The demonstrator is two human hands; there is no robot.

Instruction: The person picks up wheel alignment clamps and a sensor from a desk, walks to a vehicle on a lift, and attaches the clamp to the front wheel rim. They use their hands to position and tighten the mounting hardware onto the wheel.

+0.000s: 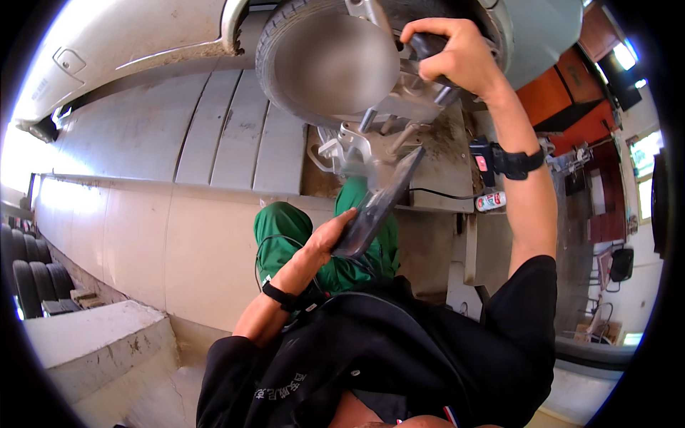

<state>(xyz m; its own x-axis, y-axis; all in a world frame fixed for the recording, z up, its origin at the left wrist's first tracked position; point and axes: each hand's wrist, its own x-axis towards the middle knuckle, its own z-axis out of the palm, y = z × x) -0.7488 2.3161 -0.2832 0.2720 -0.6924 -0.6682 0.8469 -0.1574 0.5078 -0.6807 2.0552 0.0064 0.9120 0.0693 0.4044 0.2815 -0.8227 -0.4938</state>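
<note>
My left hand [333, 231] is closed on the edge of a dark flat tablet-like device [377, 211], which is tilted in front of my knees. Up at the car wheel, my right hand [460, 55] curls its thumb and fingers round a black knob [426, 46]. The knob is at the upper right of a silver metal wheel clamp [407, 107] with round rods, which stands against the wheel. A tyre [269, 68] shows at the wheel's left side; the wheel's middle is blurred out. The palm side of my right hand is hidden.
A pale car body [143, 50] hangs over the grey metal platform [146, 143]. On the platform's right edge stand a small spray can [490, 202] and a black cable [446, 194]. Several tyres [36, 282] line the far left, above a concrete block [100, 332].
</note>
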